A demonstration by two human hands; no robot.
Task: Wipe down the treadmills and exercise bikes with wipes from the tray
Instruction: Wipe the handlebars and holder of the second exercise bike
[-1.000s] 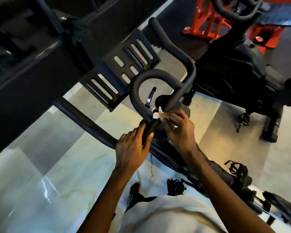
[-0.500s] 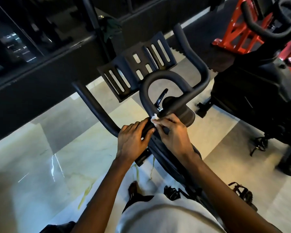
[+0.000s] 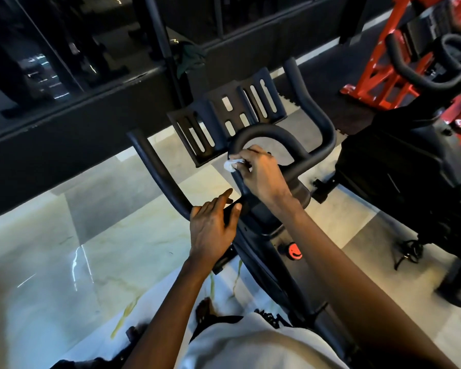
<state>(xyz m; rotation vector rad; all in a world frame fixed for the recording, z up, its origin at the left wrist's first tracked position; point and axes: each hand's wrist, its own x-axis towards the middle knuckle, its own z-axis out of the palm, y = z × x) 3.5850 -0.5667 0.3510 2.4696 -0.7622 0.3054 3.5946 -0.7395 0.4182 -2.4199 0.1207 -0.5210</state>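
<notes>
Wiping the exercise bike handlebar point(image 3: 261, 130).
Right hand point(image 3: 261, 177) pinches white wipe point(image 3: 230, 165) against its loop; left hand point(image 3: 210, 230) clasps the bar's base.

You will find no word, brand or number here that can be read. The red knob point(image 3: 293, 252) on your exercise bike point(image 3: 261, 130) carries a dark curved mark, but it makes no letter or figure that you can tell. The dark print on the pale garment point(image 3: 250, 347) at the bottom edge is too blurred to read.
</notes>
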